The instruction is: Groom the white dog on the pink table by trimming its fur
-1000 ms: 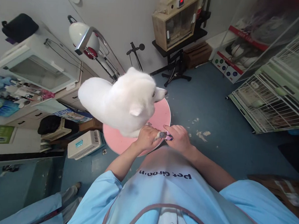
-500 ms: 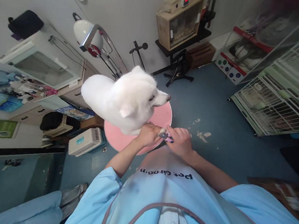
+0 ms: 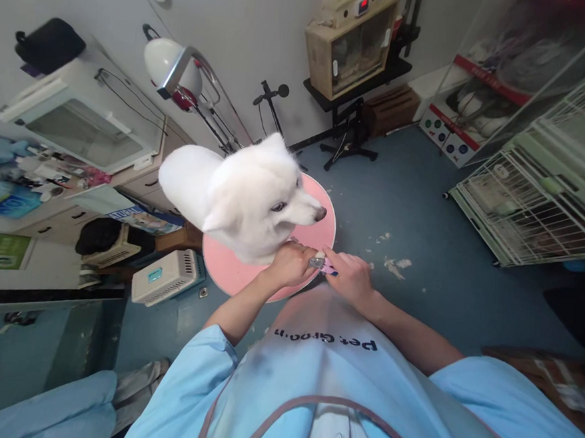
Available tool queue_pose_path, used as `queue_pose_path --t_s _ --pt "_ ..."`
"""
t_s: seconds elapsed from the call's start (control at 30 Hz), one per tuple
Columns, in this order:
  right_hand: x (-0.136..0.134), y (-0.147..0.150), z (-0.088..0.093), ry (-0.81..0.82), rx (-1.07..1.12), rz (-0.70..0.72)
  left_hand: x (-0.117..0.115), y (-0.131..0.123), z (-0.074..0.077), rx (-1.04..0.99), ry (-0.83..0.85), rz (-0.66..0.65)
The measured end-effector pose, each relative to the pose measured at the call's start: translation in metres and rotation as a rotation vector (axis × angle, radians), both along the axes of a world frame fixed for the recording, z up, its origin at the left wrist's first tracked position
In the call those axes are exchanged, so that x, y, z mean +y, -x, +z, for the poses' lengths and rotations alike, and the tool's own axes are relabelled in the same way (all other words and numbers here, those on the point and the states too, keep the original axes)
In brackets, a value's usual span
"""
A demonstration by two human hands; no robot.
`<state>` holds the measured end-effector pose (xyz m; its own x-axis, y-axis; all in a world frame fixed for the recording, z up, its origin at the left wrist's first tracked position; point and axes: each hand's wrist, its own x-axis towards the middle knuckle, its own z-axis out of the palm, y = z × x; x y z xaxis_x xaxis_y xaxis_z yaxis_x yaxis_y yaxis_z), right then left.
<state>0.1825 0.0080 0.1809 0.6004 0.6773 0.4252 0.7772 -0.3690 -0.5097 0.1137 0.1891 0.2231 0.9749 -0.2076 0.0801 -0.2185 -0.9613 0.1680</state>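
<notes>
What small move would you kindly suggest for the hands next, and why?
I would probably hold the pink-handled tool steady to check its clearance: the right hand grips it, its grey head sits right by the left hand, and the white dog has its nose just above both hands in the picture.

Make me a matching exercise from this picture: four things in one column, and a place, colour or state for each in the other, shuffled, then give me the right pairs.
Column one
1. Dog
2. Round tabletop
3. Right hand
4. Wooden cabinet

Column two
A. Closed around a small pink-handled tool
B. Up on a black stand
C. White, nose toward the picture's right
D. Pink with a pale rim

Right pairs
1-C, 2-D, 3-A, 4-B
</notes>
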Motion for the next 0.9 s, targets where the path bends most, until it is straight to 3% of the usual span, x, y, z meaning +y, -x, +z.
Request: queue_pose_path --t_s 0.1,0.2,0.27,0.33,0.43,0.53,0.63,0.77,0.83,0.9 --pt "0.004 -0.001 -0.008 -0.194 0.298 0.024 0.002 0.001 -0.004 -0.032 -0.008 -0.004" --pt "0.015 0.0 -0.017 -0.423 0.916 0.061 0.005 0.002 -0.015 -0.063 -0.034 0.023" --pt "0.024 0.001 -0.023 -0.48 1.354 0.153 0.007 0.002 -0.026 -0.063 -0.047 0.042" --pt "0.034 0.003 -0.027 -0.444 1.597 0.237 0.008 0.004 -0.037 -0.044 -0.05 0.044" --pt "0.044 0.004 -0.032 -0.373 1.541 0.249 0.009 0.012 -0.042 -0.016 -0.052 0.031" --pt "0.048 0.004 -0.038 -0.353 1.211 0.181 0.003 0.026 -0.032 -0.027 -0.061 0.075" --pt "0.049 0.001 -0.048 -0.312 0.933 0.144 -0.004 0.036 -0.016 0.003 -0.081 0.31" --pt "0.052 -0.003 -0.065 -0.23 0.826 0.214 0.0 0.032 -0.014 0.312 -0.151 0.692" --pt "0.055 -0.006 -0.073 -0.198 0.836 0.263 0.01 0.027 -0.02 0.413 -0.144 0.712" --pt "0.058 -0.01 -0.082 -0.159 0.87 0.306 0.021 0.024 -0.025 0.371 -0.067 0.684"
